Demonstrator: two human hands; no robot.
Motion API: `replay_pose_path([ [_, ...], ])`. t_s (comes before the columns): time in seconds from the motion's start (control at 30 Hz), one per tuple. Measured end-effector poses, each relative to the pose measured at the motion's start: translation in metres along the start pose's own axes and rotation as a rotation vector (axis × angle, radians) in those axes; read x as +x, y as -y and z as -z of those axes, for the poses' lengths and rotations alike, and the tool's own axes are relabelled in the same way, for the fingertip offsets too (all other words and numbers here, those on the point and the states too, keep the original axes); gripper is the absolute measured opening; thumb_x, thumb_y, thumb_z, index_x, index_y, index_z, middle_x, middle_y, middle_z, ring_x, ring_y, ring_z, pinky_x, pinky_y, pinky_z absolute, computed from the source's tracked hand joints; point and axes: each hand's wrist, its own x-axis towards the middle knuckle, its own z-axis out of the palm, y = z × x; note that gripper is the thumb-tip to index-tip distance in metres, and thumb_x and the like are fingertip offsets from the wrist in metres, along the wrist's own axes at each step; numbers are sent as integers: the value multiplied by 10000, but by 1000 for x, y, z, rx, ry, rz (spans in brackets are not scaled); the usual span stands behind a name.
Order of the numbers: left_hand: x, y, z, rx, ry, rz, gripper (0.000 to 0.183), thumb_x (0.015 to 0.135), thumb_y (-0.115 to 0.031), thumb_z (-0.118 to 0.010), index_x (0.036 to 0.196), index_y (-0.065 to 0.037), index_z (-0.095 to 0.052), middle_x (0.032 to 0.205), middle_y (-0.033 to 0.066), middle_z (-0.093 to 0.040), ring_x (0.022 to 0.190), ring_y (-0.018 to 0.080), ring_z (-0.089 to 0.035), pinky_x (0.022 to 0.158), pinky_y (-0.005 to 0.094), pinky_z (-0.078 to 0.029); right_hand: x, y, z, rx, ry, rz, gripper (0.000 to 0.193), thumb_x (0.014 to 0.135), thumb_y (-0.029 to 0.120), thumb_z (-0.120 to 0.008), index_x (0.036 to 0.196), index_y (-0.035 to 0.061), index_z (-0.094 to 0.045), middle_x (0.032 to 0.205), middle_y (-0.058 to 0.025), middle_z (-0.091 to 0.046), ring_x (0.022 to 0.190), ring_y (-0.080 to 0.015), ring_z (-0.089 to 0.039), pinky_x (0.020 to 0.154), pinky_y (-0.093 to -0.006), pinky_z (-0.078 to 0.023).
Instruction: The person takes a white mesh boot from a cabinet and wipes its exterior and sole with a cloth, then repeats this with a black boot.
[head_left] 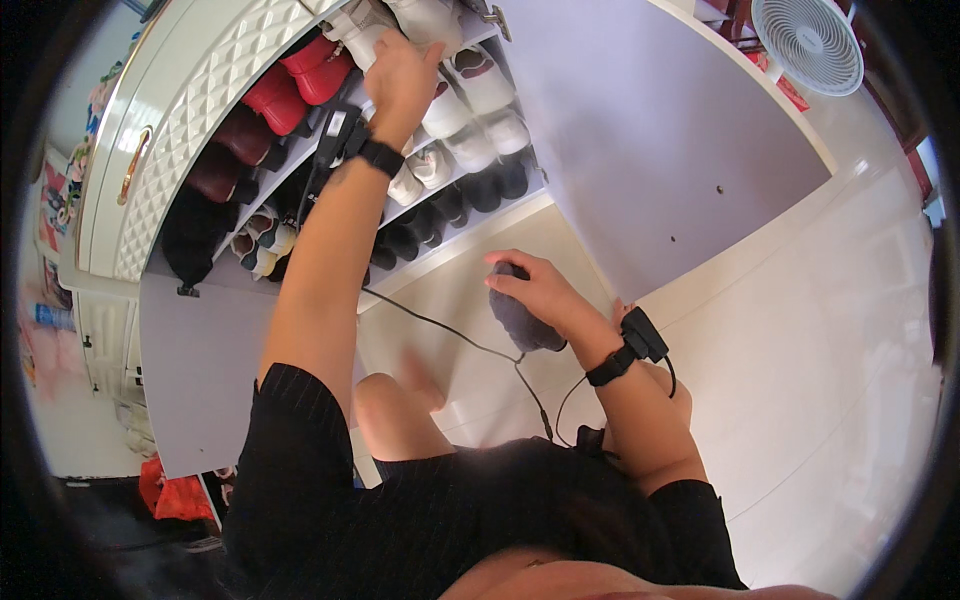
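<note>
My left hand (402,85) reaches up to the upper shelf of the shoe cabinet, its fingers and thumb closed around the end of a white shoe (425,22). Another white shoe (358,22) lies just left of it. Part of the grip is hidden among the shoes. Lower down, above the floor, my right hand (540,292) grips a bunched dark grey cloth (522,322), which hangs below the fingers.
Red shoes (318,70), dark red shoes (218,172), more white shoes (470,145) and black shoes (480,188) fill the shelves. An open cabinet door (660,130) stands at right, another (205,370) at left. A cable (440,325) runs between my wrists. A white fan (808,42) stands far right.
</note>
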Motion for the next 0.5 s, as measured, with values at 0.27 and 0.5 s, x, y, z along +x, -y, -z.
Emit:
replay_pose_path([
  [0.27,4,63,-10,-59,-153,-298,244,839,-192,-696,933,-4,-571,904,200,-650,863,402,-633,762,471,-501,6,-3,-16,-39,35,51,413,843,258,-688,1194,43,-643,1009,-109,-670,918,-193,-618,841,-307,-488],
  [0.5,-37,80,-1,-278,23,-195,286,880,-222,-670,1058,-4,-620,940,180,-700,838,338,-686,746,413,-537,13,-11,-14,-140,-108,-4,515,824,280,-700,1271,49,-591,1099,-176,-670,1007,-277,-636,883,-350,-496],
])
